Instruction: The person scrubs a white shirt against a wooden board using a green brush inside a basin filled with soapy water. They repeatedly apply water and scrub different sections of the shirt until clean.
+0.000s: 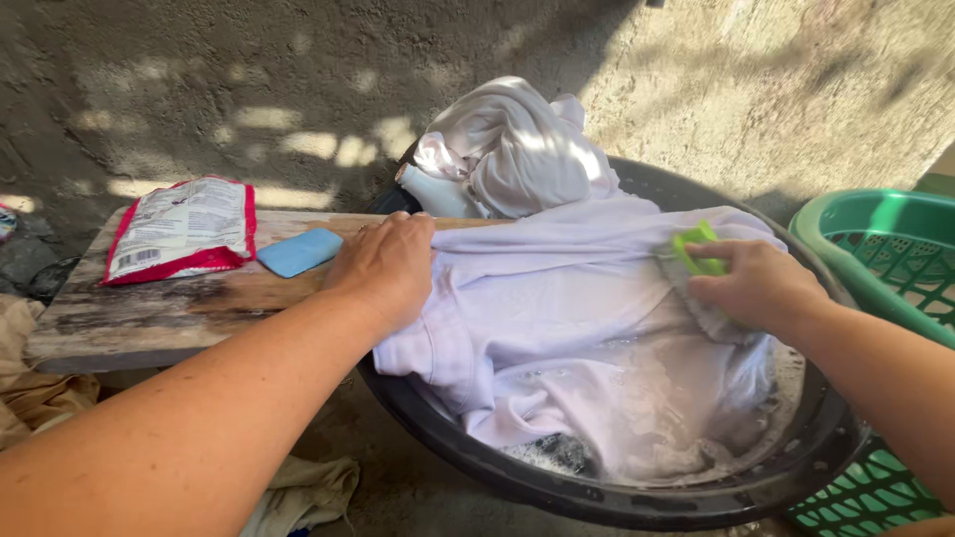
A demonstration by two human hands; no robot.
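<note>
1. Two bare forearms are reaching in from the near edge, over a rough grey concrete floor (418, 487) where sun spots are falling.
2. One crumpled beige cloth (298, 492) is lying on the floor, under the left arm.
3. One black round basin (597, 497) is sitting on the floor, and soapy water with foam is standing in it.
4. One white garment (557, 328) is lying half in the basin and half spread over the end of the board; its lower part is soaking in the foam.
5. The left hand (383, 268) is pressing flat on the garment at the board's end, with fingers bent down over the cloth and almost closed, holding it in place.
6. The right hand (756, 283) is gripping one green brush (696, 249) with fingers wrapped around it, and the brush is touching the garment.
7. One green plastic basket (885, 249) with open lattice walls is standing just beside the basin, on the right.
8. One worn wooden board (169, 308) is carrying one blue soap bar (299, 251) and one red and white packet (179, 231), near each other.
9. One second white cloth (507, 149), bundled, is resting at the basin's far rim.
10. One rough grey wall (776, 80) is rising behind everything.
</note>
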